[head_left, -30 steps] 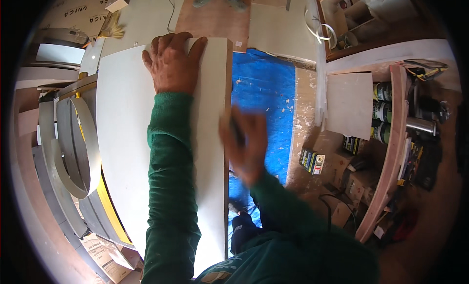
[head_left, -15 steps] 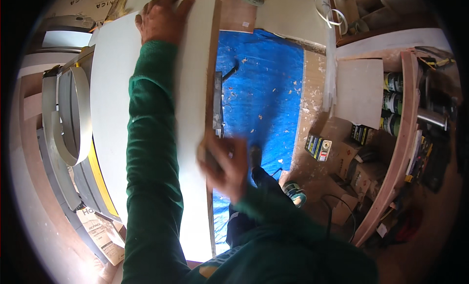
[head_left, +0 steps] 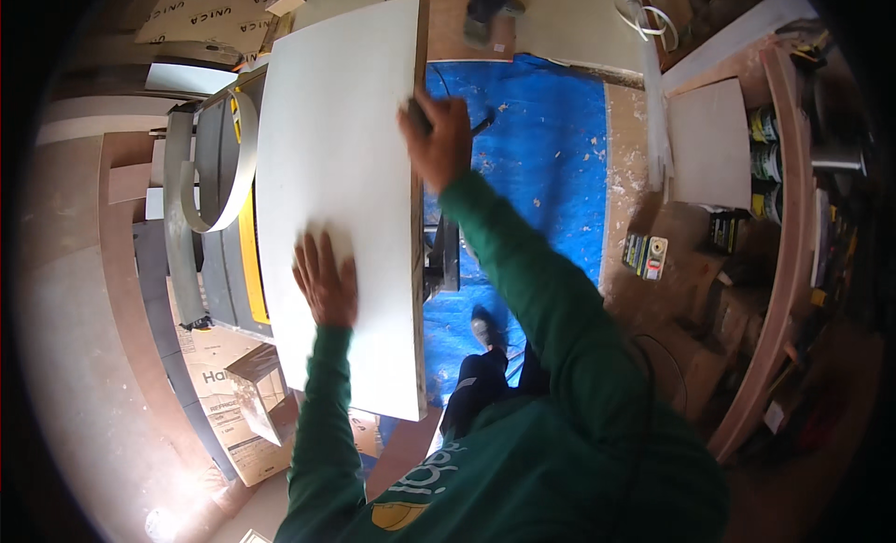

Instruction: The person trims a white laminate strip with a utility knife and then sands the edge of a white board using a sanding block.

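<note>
A long white panel [head_left: 345, 141] lies before me, its bare brown edge running along the right side. My left hand [head_left: 327, 280] rests palm down on the panel's white face, fingers stretched and slightly spread. At the far part of the right edge, my right hand [head_left: 444, 146] is closed around a small dark block [head_left: 417, 116]. The block is at the panel's edge; its underside is hidden, so I cannot tell exactly how it touches. Its kind is not clear.
A blue tarp [head_left: 551, 169] with scattered chips covers the floor at right. Left of the panel are a looped pale strip [head_left: 245, 169], a yellow bar [head_left: 250, 253] and a cardboard box [head_left: 224, 394]. Another person's shoe [head_left: 477, 31] shows at the top. Shelved cans [head_left: 765, 160] stand far right.
My left hand has left the panel's far end and come nearer, flat on its face. My right hand has moved far along the right edge with the block. A person's feet have shifted at the top.
</note>
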Demonstrator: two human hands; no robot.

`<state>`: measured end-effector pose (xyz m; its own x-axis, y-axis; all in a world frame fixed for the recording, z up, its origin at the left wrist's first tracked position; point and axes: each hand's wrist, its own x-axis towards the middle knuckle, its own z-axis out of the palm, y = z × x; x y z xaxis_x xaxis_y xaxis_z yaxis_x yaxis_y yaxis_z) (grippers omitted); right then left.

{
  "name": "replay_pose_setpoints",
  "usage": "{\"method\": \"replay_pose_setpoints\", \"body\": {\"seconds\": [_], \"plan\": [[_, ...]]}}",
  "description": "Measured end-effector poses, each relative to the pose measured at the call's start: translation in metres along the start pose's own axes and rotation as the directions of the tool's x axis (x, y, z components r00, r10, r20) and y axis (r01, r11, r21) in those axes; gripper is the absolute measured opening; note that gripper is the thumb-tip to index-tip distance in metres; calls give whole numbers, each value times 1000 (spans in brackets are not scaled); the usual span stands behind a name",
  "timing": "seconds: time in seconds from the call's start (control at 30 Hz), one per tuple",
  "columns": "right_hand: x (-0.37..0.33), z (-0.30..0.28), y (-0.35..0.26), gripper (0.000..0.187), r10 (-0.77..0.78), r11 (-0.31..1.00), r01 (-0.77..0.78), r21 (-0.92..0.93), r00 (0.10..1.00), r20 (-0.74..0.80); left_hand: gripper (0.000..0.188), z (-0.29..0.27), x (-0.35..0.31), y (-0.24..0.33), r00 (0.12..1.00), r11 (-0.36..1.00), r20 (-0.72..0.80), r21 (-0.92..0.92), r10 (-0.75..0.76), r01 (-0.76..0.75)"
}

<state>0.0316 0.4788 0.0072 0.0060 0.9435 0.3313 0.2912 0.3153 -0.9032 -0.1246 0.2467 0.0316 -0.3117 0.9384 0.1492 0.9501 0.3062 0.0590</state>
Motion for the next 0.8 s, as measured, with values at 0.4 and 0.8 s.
{"method": "replay_pose_setpoints", "body": {"seconds": [0.4, 0.8], "plan": [[-126, -37, -62, 38, 52, 990, -42, -134, 996, 71, 88, -18, -47, 22, 989, 997, 124, 16, -81, 80], [-258, -62, -88, 45, 60, 998, -59, -13, 997, 50, 82, -23, -55, 20, 991, 996, 98, -2, -89, 90]]}}
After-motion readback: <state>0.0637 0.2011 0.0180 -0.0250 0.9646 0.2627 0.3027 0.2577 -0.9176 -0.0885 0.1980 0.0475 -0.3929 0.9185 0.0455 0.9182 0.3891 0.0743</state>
